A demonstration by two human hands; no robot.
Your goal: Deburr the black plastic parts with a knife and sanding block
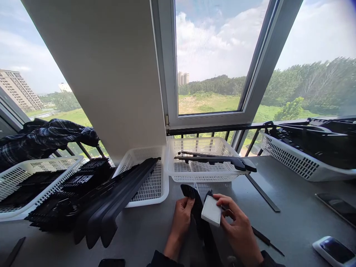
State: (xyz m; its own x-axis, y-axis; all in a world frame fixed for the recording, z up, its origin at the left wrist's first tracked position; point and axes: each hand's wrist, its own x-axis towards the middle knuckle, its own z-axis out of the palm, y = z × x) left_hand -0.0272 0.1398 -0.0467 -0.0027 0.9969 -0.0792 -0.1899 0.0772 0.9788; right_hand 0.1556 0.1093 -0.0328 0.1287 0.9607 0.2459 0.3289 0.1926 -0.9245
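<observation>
My left hand [181,218] is closed around a long black plastic strip [194,202] that runs from the table towards me. My right hand [239,230] is closed on a small white rectangular block [211,211], held against the side of the strip. Both hands are low in the middle of the view, just above the grey table [292,207]. A thin metal rod [263,193] lies on the table to the right of my hands.
White mesh baskets stand along the window: one [204,172] ahead with a long black part [217,160] across it, one [147,185] with black strips [116,204] spilling out, one far left [27,174], one far right [292,159]. Phones [335,205] lie at right.
</observation>
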